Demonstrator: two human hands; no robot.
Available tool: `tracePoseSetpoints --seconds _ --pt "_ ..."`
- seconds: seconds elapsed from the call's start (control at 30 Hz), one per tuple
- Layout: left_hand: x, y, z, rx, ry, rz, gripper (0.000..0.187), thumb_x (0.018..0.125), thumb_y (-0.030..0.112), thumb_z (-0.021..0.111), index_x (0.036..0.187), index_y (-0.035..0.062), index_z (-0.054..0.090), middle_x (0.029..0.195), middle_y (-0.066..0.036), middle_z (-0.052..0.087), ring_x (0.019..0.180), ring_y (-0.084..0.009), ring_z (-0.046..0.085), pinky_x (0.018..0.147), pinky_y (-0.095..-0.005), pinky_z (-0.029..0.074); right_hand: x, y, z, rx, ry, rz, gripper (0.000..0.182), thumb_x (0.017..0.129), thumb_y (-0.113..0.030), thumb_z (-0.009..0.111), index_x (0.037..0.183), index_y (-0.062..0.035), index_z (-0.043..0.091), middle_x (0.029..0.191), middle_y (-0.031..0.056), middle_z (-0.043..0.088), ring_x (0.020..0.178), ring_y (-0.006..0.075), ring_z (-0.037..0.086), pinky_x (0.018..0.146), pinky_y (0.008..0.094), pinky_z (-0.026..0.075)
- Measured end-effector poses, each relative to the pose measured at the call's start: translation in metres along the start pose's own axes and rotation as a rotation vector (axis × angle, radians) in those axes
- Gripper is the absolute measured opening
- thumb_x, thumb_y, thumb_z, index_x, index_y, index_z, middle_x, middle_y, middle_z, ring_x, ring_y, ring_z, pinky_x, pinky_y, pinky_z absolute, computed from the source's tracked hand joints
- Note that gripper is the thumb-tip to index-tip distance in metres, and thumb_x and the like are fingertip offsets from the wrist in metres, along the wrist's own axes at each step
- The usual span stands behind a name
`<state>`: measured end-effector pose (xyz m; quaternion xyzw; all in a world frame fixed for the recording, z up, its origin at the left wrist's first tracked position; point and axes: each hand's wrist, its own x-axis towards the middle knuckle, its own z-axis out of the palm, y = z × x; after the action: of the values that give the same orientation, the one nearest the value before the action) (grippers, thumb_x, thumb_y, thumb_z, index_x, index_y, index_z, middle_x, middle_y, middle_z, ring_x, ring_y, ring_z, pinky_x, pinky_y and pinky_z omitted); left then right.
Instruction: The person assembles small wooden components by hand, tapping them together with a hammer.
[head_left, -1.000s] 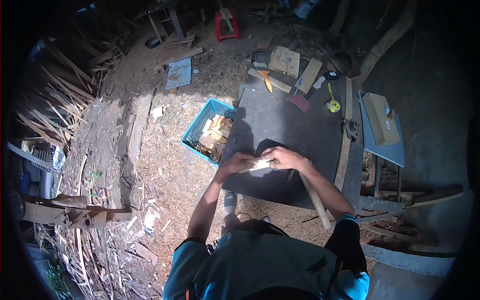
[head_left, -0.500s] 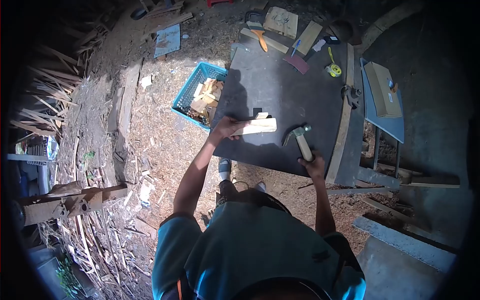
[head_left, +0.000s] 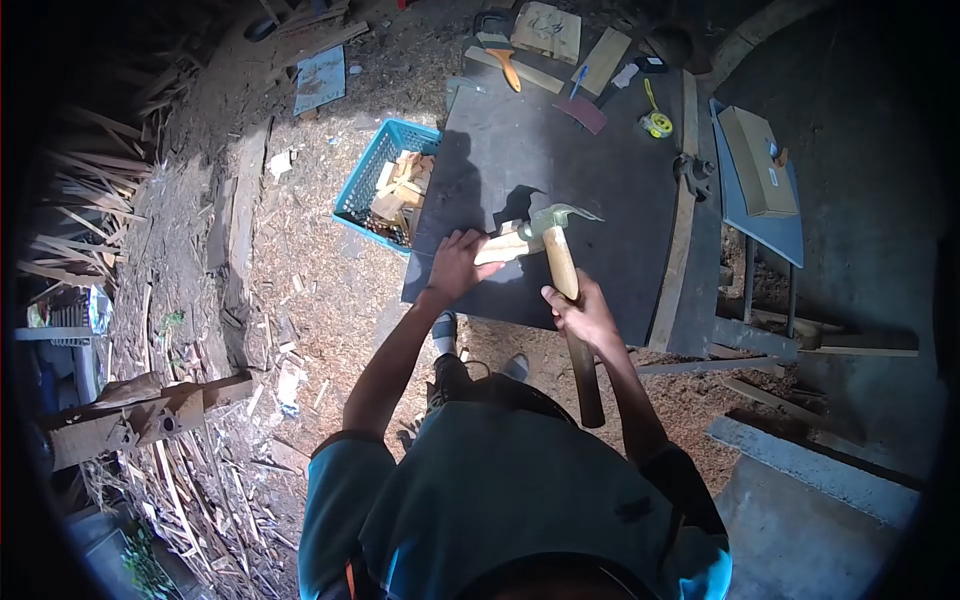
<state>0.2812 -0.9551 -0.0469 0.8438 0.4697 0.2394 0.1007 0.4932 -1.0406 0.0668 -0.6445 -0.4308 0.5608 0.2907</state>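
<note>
My left hand (head_left: pixel 460 264) is at the left edge of the dark work table (head_left: pixel 600 190), its fingers closed over the near end of a pale wooden piece (head_left: pixel 503 247). A smaller block (head_left: pixel 511 227) shows along the far side of that piece. My right hand (head_left: pixel 584 316) grips a claw hammer (head_left: pixel 561 262) midway along its wooden handle, with the handle's end reaching back toward my body. The hammer's metal head overlaps the right end of the wood in this view, its claw turned to the right.
A blue basket (head_left: pixel 352 192) of wood offcuts stands left of the table. Toward the far edge lie a paintbrush (head_left: pixel 509 68), boards (head_left: pixel 604 62), a dark red sheet (head_left: pixel 582 114) and a tape measure (head_left: pixel 656 124). A metal clamp (head_left: pixel 692 176) sits at the right edge.
My right hand has brought the hammer leftward to the wooden piece, and its head now points right. My left hand has turned, with the back of its fingers facing up over the wood.
</note>
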Motion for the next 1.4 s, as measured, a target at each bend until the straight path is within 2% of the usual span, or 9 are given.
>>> tracePoseSetpoints --seconds 0.1,0.3,0.33,0.43,0.57,0.87,1.1,1.2,1.4 --pt "0.000 0.004 -0.003 0.002 0.015 -0.036 0.048 0.065 0.044 0.069 0.095 0.0081 0.059 0.093 -0.005 0.055 0.088 -0.0239 0.051 0.076 -0.0360 0.041 -0.033 -0.058 0.001 -0.303 0.269 -0.527 0.022 0.081 -0.016 0.065 0.086 -0.0020 0.049 0.063 0.0002 0.051 0.053 0.0043 0.044 0.049 0.0200 0.038" --pt "-0.002 0.001 0.003 -0.041 0.017 -0.050 0.046 0.063 0.044 0.070 0.090 0.0078 0.061 0.088 -0.005 0.056 0.086 -0.0239 0.052 0.074 -0.0369 0.042 0.006 -0.017 0.030 -0.171 0.303 -0.444 0.017 0.074 -0.005 0.061 0.086 0.0020 0.053 0.063 0.0057 0.053 0.060 0.0099 0.049 0.057 0.0261 0.043" --pt "-0.005 0.003 0.007 -0.039 0.047 -0.049 0.047 0.063 0.044 0.070 0.090 0.0076 0.061 0.087 -0.005 0.056 0.086 -0.0238 0.052 0.074 -0.0369 0.042 0.024 0.008 0.024 -0.358 0.158 -0.190 0.021 0.069 -0.005 0.057 0.087 0.0034 0.055 0.069 0.0205 0.059 0.070 0.0349 0.062 0.064 0.0361 0.047" --pt "-0.002 0.000 0.013 0.009 0.175 -0.030 0.047 0.062 0.043 0.071 0.090 0.0064 0.062 0.085 -0.004 0.056 0.083 -0.0233 0.052 0.072 -0.0371 0.042 0.014 -0.025 0.020 -0.338 0.128 -0.560 0.023 0.070 -0.010 0.057 0.088 0.0041 0.054 0.067 0.0205 0.058 0.067 0.0353 0.061 0.062 0.0367 0.046" --pt "-0.002 0.003 0.006 -0.015 0.130 -0.081 0.045 0.064 0.043 0.070 0.089 0.0070 0.062 0.086 -0.004 0.055 0.084 -0.0223 0.051 0.072 -0.0366 0.041 -0.029 -0.098 0.027 -0.252 0.301 -0.546 0.012 0.077 -0.003 0.061 0.081 0.0000 0.049 0.060 0.0044 0.050 0.056 0.0073 0.047 0.053 0.0237 0.040" --pt "0.022 -0.005 -0.003 0.024 0.130 -0.068 0.043 0.067 0.041 0.068 0.085 0.0032 0.060 0.088 -0.008 0.056 0.083 -0.0246 0.049 0.072 -0.0355 0.040 0.022 -0.021 0.019 -0.293 0.217 -0.341 0.020 0.070 -0.007 0.057 0.086 0.0038 0.054 0.066 0.0189 0.057 0.060 0.0295 0.059 0.059 0.0331 0.045" --pt "0.003 0.002 0.004 -0.004 0.068 -0.071 0.044 0.068 0.039 0.068 0.087 0.0010 0.059 0.088 -0.010 0.054 0.084 -0.0261 0.049 0.074 -0.0360 0.041 0.000 -0.061 0.033 -0.092 0.399 -0.652 0.021 0.076 -0.003 0.058 0.096 0.0041 0.054 0.070 0.0094 0.060 0.065 0.0106 0.057 0.060 0.0260 0.045" --pt "-0.010 0.006 0.005 -0.024 0.083 -0.062 0.044 0.069 0.039 0.068 0.087 0.0002 0.059 0.086 -0.011 0.054 0.083 -0.0270 0.049 0.074 -0.0363 0.041 0.014 -0.011 0.027 -0.430 0.149 -0.023 0.023 0.072 -0.004 0.059 0.092 0.0060 0.053 0.066 0.0124 0.059 0.063 0.0137 0.059 0.058 0.0271 0.045" --pt "0.006 -0.004 0.003 -0.024 0.115 -0.058 0.043 0.071 0.039 0.066 0.083 -0.0011 0.056 0.085 -0.014 0.054 0.082 -0.0293 0.049 0.073 -0.0374 0.043 -0.021 -0.099 0.010 -0.104 0.373 -0.535 0.014 0.077 -0.002 0.060 0.084 0.0019 0.049 0.061 0.0051 0.054 0.058 0.0071 0.052 0.053 0.0225 0.042"
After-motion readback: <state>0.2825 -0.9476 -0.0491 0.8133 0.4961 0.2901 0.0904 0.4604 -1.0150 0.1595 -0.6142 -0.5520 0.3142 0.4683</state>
